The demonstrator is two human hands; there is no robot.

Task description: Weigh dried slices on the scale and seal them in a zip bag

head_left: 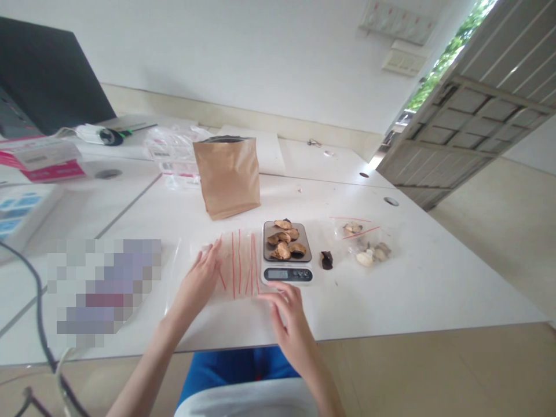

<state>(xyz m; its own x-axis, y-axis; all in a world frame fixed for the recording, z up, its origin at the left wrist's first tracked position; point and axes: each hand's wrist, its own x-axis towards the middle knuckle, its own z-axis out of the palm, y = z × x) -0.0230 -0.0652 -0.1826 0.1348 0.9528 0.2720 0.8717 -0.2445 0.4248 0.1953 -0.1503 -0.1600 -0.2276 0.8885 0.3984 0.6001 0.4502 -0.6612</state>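
My left hand (200, 281) lies flat with its fingers out over the left part of a spread of clear zip bags (245, 266) with red seal strips. At the bags' lower right corner is my right hand (287, 313), fingers apart, just below a small kitchen scale (302, 231). Several dried brown slices (283, 250), like mushroom pieces, rest on the scale's dark platform; its display is lit but too blurred to read. One dark dried piece (326, 260) sits on the table right of the scale. Beyond it are two zip bags (372, 253) holding pale dried pieces.
A brown paper bag (228, 179) stands upright behind the zip bags. Plastic-wrapped boxes (174, 153), a pink and white box (47, 159) and a black monitor (52, 75) are at the back left. A pixelated patch (115, 284) covers something on the left. A dark cable (40, 313) crosses the table's left edge.
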